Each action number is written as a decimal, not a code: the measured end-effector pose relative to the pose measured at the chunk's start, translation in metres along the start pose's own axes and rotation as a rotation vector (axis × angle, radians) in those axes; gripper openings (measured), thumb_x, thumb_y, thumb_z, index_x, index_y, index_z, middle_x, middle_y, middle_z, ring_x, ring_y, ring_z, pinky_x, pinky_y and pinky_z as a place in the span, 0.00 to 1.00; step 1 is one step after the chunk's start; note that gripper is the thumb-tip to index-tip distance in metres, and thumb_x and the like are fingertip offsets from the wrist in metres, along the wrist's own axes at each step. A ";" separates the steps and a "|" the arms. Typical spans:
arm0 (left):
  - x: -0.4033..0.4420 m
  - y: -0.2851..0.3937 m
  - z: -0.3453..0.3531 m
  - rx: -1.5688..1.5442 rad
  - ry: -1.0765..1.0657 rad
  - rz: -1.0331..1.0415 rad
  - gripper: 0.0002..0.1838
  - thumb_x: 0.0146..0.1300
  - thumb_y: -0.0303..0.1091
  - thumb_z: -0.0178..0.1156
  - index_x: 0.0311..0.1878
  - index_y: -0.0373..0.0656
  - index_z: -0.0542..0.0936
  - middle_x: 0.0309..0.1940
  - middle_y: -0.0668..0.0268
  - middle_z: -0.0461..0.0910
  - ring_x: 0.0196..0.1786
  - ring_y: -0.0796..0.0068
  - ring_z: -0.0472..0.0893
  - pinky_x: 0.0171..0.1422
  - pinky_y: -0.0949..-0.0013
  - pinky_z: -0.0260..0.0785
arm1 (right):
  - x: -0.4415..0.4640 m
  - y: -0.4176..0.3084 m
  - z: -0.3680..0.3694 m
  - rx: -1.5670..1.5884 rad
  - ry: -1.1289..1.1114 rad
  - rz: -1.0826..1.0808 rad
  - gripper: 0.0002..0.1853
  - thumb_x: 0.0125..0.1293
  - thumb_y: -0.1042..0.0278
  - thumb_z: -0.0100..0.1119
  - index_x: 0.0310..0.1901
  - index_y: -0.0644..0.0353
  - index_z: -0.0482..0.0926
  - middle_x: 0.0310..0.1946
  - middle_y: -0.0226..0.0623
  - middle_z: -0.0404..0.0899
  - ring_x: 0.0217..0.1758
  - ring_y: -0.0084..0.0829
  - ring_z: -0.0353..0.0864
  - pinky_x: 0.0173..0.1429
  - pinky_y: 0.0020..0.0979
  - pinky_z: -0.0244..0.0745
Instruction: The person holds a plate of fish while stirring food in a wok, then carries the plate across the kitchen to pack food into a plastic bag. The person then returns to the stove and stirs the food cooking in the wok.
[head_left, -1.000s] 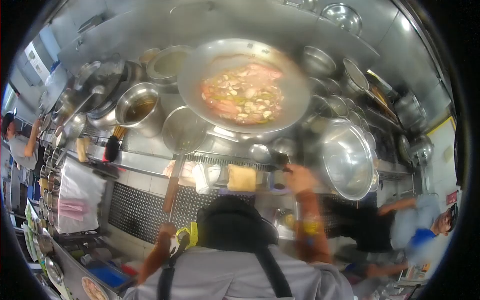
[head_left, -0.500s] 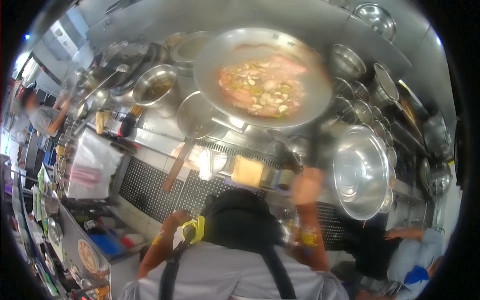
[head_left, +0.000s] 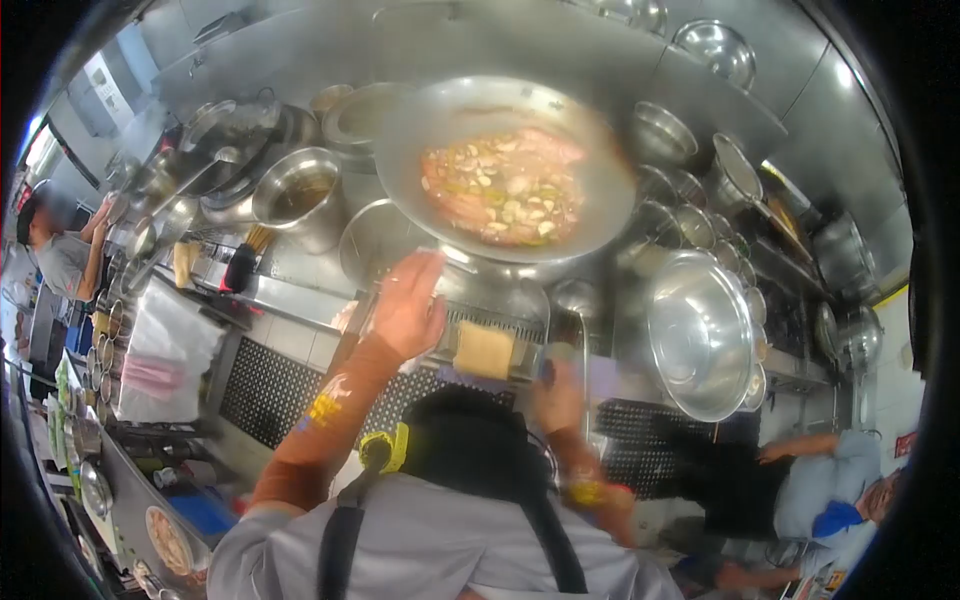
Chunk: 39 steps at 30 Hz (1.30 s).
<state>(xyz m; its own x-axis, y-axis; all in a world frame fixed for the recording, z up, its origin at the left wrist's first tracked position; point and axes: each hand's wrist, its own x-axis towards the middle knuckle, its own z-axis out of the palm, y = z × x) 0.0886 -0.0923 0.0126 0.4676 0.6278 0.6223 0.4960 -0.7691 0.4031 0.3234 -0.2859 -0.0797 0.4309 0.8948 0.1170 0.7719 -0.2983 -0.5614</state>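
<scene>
My left hand reaches forward with its fingers stretched out, close to the near rim of a large wok. Sliced pieces and pinkish food lie in liquid inside the wok. My right hand is lower and blurred, its fingers closed around something dark that I cannot make out. Beside it lies a purple cloth. Between my hands is a folded yellow cloth. A round strainer is partly hidden behind my left hand.
A large metal bowl stands at the right, near stacked metal containers. To the left is a pot of dark liquid. One person works at the far left; another person is at the lower right.
My left hand has come up and forward from beside my body to the wok's near side. My right hand has moved left and slightly down. The camera view has turned slightly.
</scene>
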 end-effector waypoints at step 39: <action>0.003 -0.019 0.030 -0.068 -0.101 -0.001 0.34 0.48 0.24 0.58 0.64 0.40 0.71 0.64 0.53 0.67 0.71 0.46 0.63 0.68 0.48 0.63 | 0.013 -0.056 -0.006 0.913 -0.246 0.601 0.37 0.63 0.75 0.60 0.72 0.69 0.57 0.31 0.36 0.77 0.22 0.23 0.74 0.22 0.26 0.68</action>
<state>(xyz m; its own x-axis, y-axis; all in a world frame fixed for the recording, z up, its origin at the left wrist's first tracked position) 0.1025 -0.0725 -0.0131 0.5403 0.6346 0.5526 0.4473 -0.7728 0.4502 0.2892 -0.2595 -0.0417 0.4365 0.7585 -0.4839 -0.2067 -0.4389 -0.8744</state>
